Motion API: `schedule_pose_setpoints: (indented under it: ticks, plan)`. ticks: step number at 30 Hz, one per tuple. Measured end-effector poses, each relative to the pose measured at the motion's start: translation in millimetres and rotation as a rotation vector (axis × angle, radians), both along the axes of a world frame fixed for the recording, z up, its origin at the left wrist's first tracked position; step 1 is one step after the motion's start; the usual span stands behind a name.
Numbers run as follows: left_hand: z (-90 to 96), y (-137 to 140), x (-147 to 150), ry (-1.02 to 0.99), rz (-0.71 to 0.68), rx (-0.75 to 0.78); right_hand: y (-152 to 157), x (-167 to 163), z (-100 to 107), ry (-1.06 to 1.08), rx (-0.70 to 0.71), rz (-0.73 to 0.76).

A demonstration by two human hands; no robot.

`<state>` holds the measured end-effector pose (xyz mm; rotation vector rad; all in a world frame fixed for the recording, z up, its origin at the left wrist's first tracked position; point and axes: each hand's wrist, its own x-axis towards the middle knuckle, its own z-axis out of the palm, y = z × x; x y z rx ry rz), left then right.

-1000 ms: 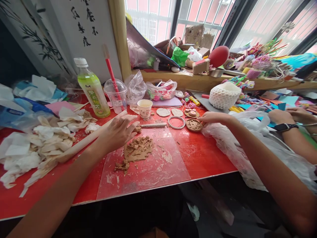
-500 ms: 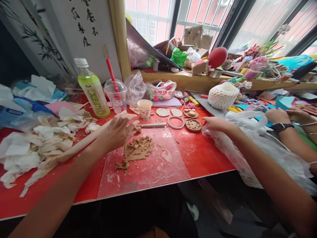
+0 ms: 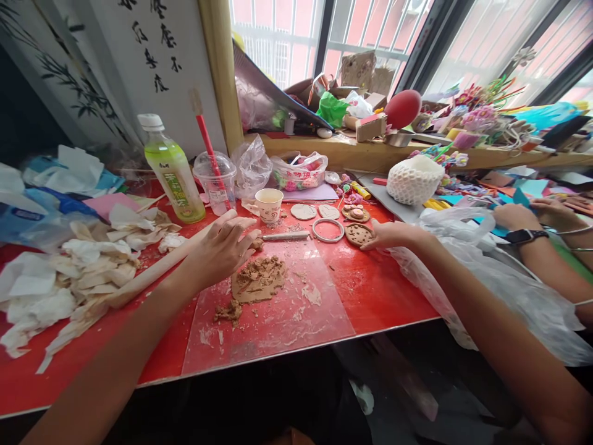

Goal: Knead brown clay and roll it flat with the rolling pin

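Observation:
My left hand is over the upper end of a long pale roll, fingers loosely bent and apart. A small brown clay lump is by its fingertips, next to a thin stick-like tool. My right hand grips the right edge of a round brown clay disc dotted with small bits. Left of that disc lies a pale ring. A rough slab of brown clay with a crumbled top rests on a clear sheet, beside a crumbly clay piece.
A paper cup, a plastic cup with a red brush and a green drink bottle stand behind. Crumpled tissues lie left. A clear plastic bag is under my right forearm. Another person's hands are at far right.
My right hand has moved left from the plastic bag's edge onto the dotted clay disc. My left hand stays over the roll.

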<state>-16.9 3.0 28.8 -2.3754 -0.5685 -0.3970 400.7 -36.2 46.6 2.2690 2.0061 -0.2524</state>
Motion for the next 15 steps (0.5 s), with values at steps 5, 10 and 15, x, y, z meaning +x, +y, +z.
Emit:
schedule_pose_setpoints:
  ticks: [5,10,15]
  plan:
    - [0.5,-1,1,0.007,0.013,0.031,-10,-8,3,-0.06,-0.097,0.002]
    - [3.2,-5,5,0.024,-0.005,0.043,-17,-22,10,0.089,-0.11,0.051]
    - [0.6,-3,4,0.001,-0.011,0.021,-23,-31,18,0.153,-0.092,0.037]
